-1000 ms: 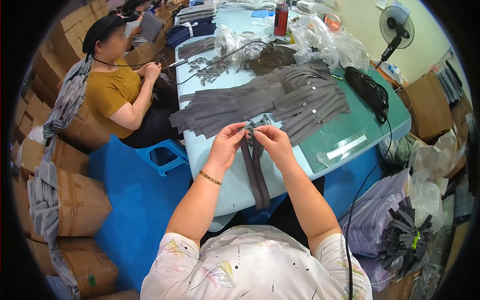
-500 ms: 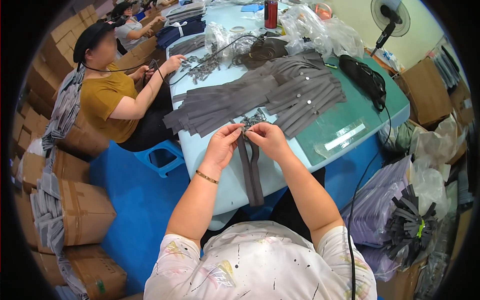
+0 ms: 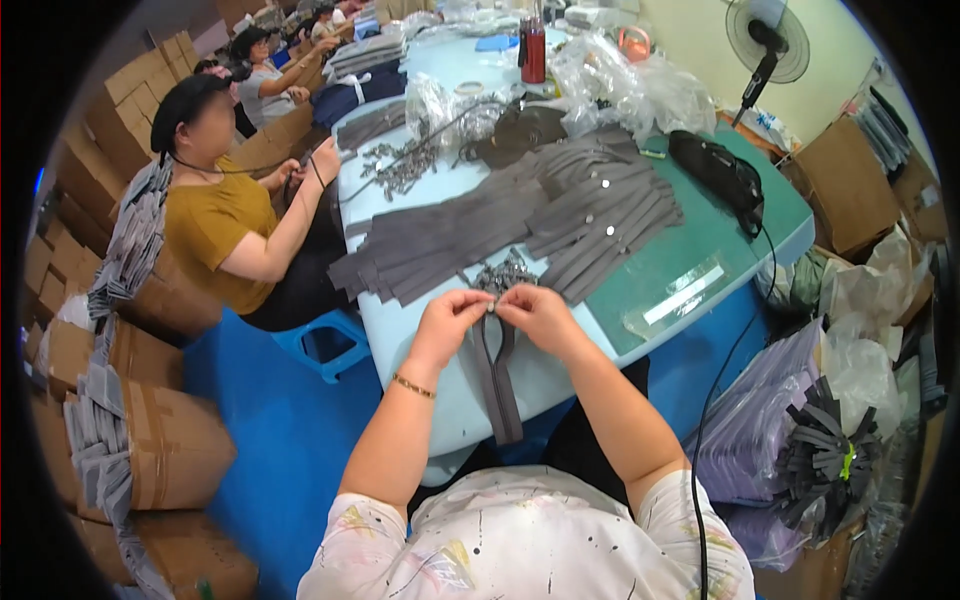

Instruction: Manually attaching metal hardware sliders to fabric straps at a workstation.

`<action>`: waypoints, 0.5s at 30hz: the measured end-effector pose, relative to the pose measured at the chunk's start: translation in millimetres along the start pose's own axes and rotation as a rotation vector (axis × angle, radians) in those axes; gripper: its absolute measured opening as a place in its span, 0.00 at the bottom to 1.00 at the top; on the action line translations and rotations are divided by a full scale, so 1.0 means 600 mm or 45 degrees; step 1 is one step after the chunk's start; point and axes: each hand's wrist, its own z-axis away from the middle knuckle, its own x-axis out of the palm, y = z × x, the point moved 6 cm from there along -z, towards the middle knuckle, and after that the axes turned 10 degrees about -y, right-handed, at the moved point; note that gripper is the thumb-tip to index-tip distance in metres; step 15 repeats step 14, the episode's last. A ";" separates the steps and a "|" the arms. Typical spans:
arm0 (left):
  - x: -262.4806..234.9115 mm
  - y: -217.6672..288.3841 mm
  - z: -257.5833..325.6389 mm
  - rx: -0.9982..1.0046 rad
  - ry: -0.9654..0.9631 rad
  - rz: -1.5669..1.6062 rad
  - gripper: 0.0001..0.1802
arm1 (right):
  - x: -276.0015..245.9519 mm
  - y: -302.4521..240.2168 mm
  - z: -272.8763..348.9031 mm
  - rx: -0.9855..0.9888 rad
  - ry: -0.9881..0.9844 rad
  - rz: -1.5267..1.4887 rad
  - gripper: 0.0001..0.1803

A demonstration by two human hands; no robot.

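My left hand [image 3: 447,318] and my right hand [image 3: 537,310] meet at the near edge of a light blue table [image 3: 440,390], fingertips pinched together on the top end of a dark grey strap [image 3: 500,380] that hangs down over the table edge. Just beyond my fingers lies a small heap of metal clips [image 3: 503,272]. Behind that spread rows of flat grey straps [image 3: 520,225], some with small silver studs.
A person in a mustard top [image 3: 225,225] sits at the table's left side, more people beyond. Cardboard boxes [image 3: 150,440] draped with grey straps stand at left. A black bag [image 3: 720,170], a fan [image 3: 765,40], a red bottle [image 3: 533,52] and plastic bags [image 3: 620,85] lie further back. Bundled straps [image 3: 815,460] sit at right.
My hands stay pinched on the strap's top end, with only small finger movement. The view has shifted slightly, and the person at left has moved their arms.
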 end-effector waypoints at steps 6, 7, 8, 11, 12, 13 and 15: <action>0.005 0.010 0.011 0.002 -0.013 -0.273 0.07 | -0.002 -0.004 0.012 0.089 0.001 0.150 0.09; 0.006 0.013 0.011 -0.004 -0.032 -0.304 0.07 | -0.003 -0.005 0.013 0.153 -0.010 0.100 0.10; 0.007 0.015 0.012 -0.014 -0.052 -0.335 0.07 | -0.004 -0.016 0.014 0.143 -0.017 0.105 0.10; 0.008 0.008 0.004 -0.038 -0.061 -0.193 0.08 | -0.005 0.000 0.015 0.089 -0.004 -0.247 0.10; 0.008 0.006 0.004 -0.051 -0.072 -0.132 0.08 | -0.002 0.004 0.015 0.086 -0.014 -0.244 0.10; 0.007 0.002 0.005 -0.069 -0.082 -0.097 0.08 | -0.001 0.005 0.015 0.048 -0.009 -0.271 0.10; 0.010 -0.003 0.004 -0.074 -0.122 -0.030 0.09 | 0.000 0.003 0.014 0.012 -0.002 -0.298 0.10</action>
